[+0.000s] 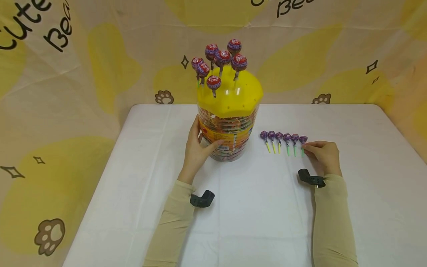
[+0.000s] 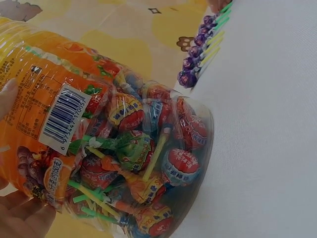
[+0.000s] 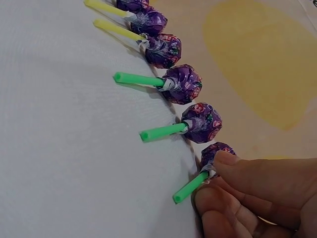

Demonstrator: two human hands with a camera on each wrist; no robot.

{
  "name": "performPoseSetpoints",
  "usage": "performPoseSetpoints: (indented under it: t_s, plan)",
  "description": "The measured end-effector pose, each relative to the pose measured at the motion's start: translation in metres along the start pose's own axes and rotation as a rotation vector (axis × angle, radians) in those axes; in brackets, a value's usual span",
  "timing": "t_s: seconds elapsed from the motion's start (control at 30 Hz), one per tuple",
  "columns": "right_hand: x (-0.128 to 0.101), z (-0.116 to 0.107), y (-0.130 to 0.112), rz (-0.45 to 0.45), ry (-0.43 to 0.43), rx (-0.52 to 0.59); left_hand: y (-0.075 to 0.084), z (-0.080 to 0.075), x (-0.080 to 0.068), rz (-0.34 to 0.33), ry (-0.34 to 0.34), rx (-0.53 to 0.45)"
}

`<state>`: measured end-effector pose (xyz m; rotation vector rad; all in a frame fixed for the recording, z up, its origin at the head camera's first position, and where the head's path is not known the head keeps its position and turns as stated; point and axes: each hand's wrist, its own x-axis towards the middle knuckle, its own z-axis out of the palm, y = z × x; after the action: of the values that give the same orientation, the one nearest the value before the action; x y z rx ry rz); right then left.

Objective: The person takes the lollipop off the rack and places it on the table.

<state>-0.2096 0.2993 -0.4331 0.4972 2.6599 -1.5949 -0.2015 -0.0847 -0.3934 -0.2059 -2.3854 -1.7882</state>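
A clear plastic jar [image 1: 230, 150] with a yellow lid [image 1: 240, 94] stands on the table, packed with wrapped lollipops [image 2: 133, 111]. My left hand [image 1: 196, 150] grips its side, thumb across the front by the barcode label [image 2: 64, 118]. Several red-and-purple lollipops [image 1: 222, 58] stick up from the lid. To the right of the jar, several purple-wrapped lollipops [image 1: 279, 136] lie in a row, some with yellow sticks, others with green. At the row's right end my right hand [image 1: 323, 154] pinches a green-stick lollipop [image 3: 190, 188] between thumb and fingers, just below its head.
A white cloth covers the table [image 1: 260, 207]. Behind it and along the sides hangs a yellow patterned backdrop [image 1: 297, 55]. Small holes show in the lid's front. Each wrist wears a black camera [image 1: 202, 199].
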Motion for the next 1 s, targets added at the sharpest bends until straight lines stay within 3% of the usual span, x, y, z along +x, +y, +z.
performPoseSetpoints:
  t_s: [0.2, 0.33, 0.57, 0.63, 1.0]
  plan:
    - [-0.001, -0.002, -0.001, 0.002, 0.012, 0.033, 0.0, 0.0, 0.0, 0.003, -0.003, -0.008]
    - [-0.003, -0.003, -0.005, -0.021, 0.064, 0.101, -0.001, 0.0, 0.0, 0.004, -0.003, -0.017]
    - [-0.008, -0.002, -0.025, -0.081, 0.172, 0.541, -0.003, 0.0, 0.001, 0.009, 0.0, -0.019]
    - [-0.011, -0.002, -0.034, -0.11, 0.188, 0.594, -0.003, 0.0, 0.001, 0.012, -0.002, -0.022]
    - [-0.032, 0.009, -0.075, -0.255, 0.159, 0.55, -0.001, 0.001, 0.001, 0.013, -0.007, -0.03]
